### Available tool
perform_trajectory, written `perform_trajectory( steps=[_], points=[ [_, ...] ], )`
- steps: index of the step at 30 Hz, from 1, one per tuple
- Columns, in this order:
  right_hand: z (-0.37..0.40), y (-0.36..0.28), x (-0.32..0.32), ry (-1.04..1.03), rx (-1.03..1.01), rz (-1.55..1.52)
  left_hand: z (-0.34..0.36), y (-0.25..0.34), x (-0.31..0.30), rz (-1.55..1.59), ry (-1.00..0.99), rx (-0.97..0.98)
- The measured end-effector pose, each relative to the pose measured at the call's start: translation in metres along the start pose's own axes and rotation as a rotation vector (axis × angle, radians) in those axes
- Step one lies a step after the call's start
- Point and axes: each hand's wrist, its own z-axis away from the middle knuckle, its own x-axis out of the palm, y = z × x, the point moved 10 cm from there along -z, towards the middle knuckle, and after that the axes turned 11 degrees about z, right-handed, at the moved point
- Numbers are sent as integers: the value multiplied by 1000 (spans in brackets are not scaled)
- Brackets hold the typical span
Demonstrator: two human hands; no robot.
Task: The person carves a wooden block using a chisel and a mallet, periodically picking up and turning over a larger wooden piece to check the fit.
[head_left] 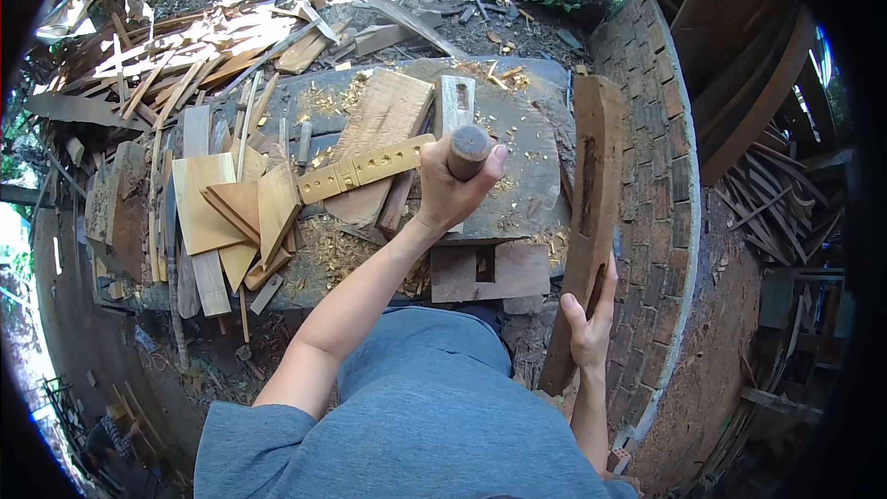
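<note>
My left hand is closed around a round wooden bar, seen end-on, above the workbench. What lies below my fist is hidden. On the right, my right hand grips a long thick wooden beam near its lower end. The beam has long slots cut in it and stands tilted beside the bench edge. A light strip of wood with a row of holes lies left of my left fist, across a wide board. Close to my body is a wooden block with a square hole.
Wood shavings and offcuts cover parts of the dark workbench. Several light wood pieces are stacked on its left. A low brick wall runs along the right. Scrap wood is heaped at the back left.
</note>
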Motion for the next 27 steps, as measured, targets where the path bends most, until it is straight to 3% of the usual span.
perform_trajectory(
  steps=[3, 7, 9, 10, 12, 13, 18, 20, 21, 22, 25, 27],
  points=[
    [-7, -23, -8, 11, -97, 46, 1, 4, 10, -80, -31, 41],
    [-1, -40, -57, 183, -193, -74, 1, 8, 27, -134, -91, 127],
    [8, -26, -55, 17, -162, -538, 0, 8, 32, -132, -95, 152],
    [2, -40, -49, 12, -168, -540, 2, 4, 38, -147, -137, 146],
    [-11, -73, -12, -161, -161, 121, 6, -3, 43, -155, -185, 144],
    [-11, -74, -6, -170, -271, 250, 8, -8, 47, -183, -220, 145],
    [-2, -81, -41, 16, -359, 133, 6, 0, 53, -175, -225, 137],
    [8, -55, -62, 217, -379, -196, 9, -2, 54, -200, -233, 142],
    [0, -93, -55, 230, -473, 184, 11, -5, 57, -225, -230, 146],
    [-9, -61, -20, -150, 68, 44, 12, -6, 58, -248, -234, 151],
    [-10, -48, -18, -202, 61, 90, 5, -9, 59, -255, -242, 132],
    [0, -65, -52, 93, -184, -4, 7, 1, 61, -236, -221, 194]
  ],
)
